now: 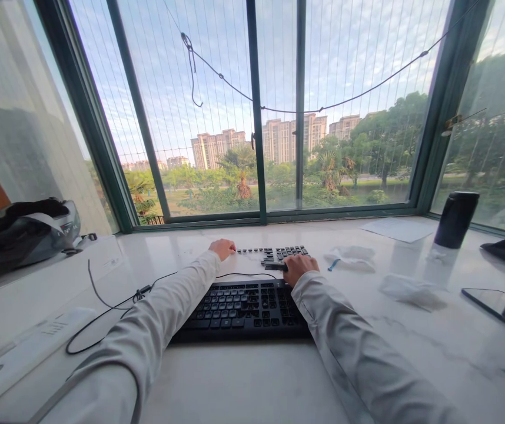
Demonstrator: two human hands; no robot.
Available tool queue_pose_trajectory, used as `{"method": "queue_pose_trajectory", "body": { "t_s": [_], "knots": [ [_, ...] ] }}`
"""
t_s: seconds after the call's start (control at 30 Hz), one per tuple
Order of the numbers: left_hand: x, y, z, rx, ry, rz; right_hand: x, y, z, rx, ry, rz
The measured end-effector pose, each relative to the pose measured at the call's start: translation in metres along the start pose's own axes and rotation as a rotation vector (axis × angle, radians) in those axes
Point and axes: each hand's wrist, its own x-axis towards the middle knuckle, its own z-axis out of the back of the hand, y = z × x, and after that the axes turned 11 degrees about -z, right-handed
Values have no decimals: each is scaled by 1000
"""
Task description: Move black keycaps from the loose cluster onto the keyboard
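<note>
A black keyboard (243, 312) lies in front of me, with gaps where some keycaps are off, mainly in its upper and right parts. Beyond it, loose black keycaps (294, 252) are set out in rows on the white surface. My left hand (223, 248) rests at the left end of these rows, fingers curled together; whatever they hold is hidden. Above the keyboard's top right edge, my right hand (300, 268) is closed around a small black brush-like tool (274, 265), which points left beside the keycaps. Its exact kind is too small to make out.
Crumpled white wrappers (414, 290), a phone (502, 309), a paper sheet (397, 229) and a black cylinder (457, 219) are on the right. A power strip (32, 344), black cable (80, 348) and dark bag (18, 235) lie left. Windows rise behind.
</note>
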Motion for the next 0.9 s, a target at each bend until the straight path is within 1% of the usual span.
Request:
{"method": "queue_pose_trajectory", "body": {
  "t_s": [0.1, 0.4, 0.67, 0.9],
  "knots": [
    [3, 1, -3, -4, 1, 1, -1, 2, 1, -6, 10, 4],
    [6, 5, -3, -8, 21, 37, -2, 2, 2, 4, 9, 10],
    [4, 5, -4, -12, 24, 49, 1, -1, -3, 33, -14, 22],
    [5, 5, -3, -6, 33, 55, 2, -2, -4, 42, -8, 13]
  ]
}}
